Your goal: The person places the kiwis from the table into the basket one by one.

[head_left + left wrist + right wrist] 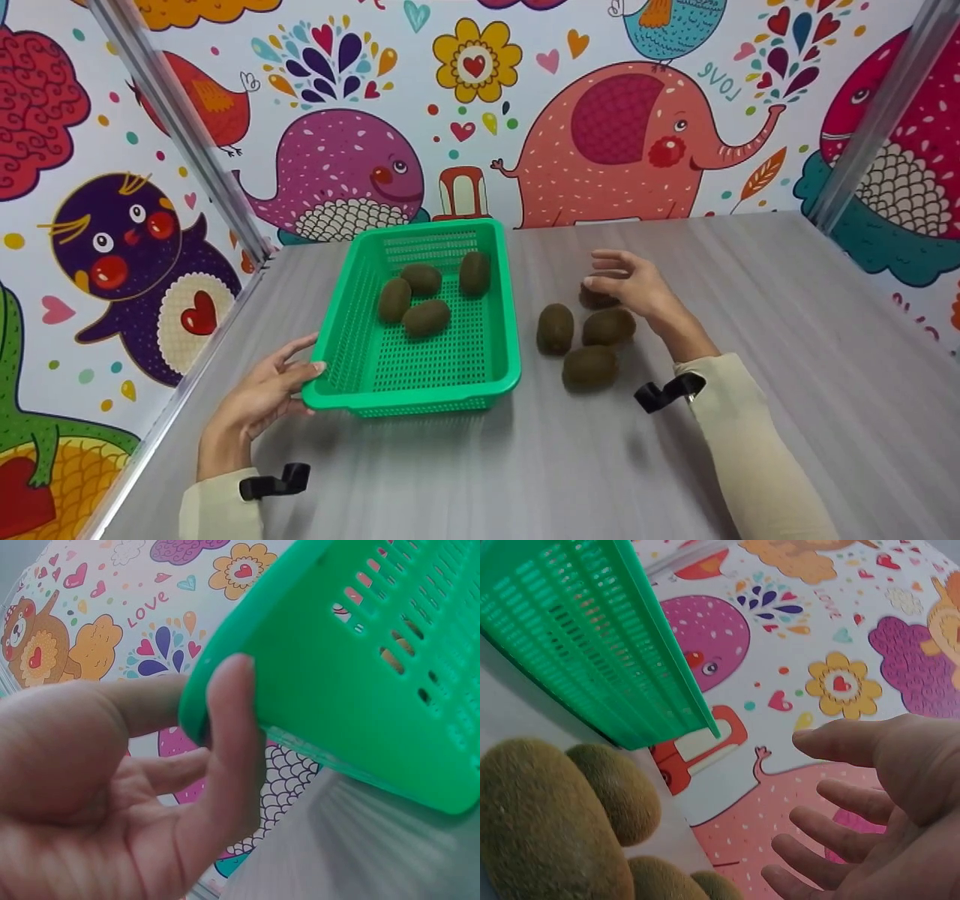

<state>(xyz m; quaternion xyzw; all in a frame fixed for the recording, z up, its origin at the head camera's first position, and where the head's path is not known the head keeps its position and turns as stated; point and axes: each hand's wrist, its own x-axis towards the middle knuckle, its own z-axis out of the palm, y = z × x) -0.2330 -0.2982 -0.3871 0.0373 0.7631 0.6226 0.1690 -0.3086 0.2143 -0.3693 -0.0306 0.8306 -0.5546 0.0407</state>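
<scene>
A green plastic basket (412,400) with slotted walls stands on the table, and several brown kiwis (426,319) lie inside it. My left hand (262,390) pinches the rim at its near left corner; the left wrist view shows the thumb (234,705) on the inner side. To the right of the basket, more kiwis (590,367) sit close together on the table. Above the farthest kiwi (596,298) of that group is my right hand (637,285), partly covering it. In the right wrist view its fingers (832,832) are spread and hold nothing.
The grey wood-grain table (810,390) is bounded by printed cartoon panels (615,180) at the back and sides. Metal posts (187,142) stand at the back corners. Each wrist wears a black strap mount (670,391).
</scene>
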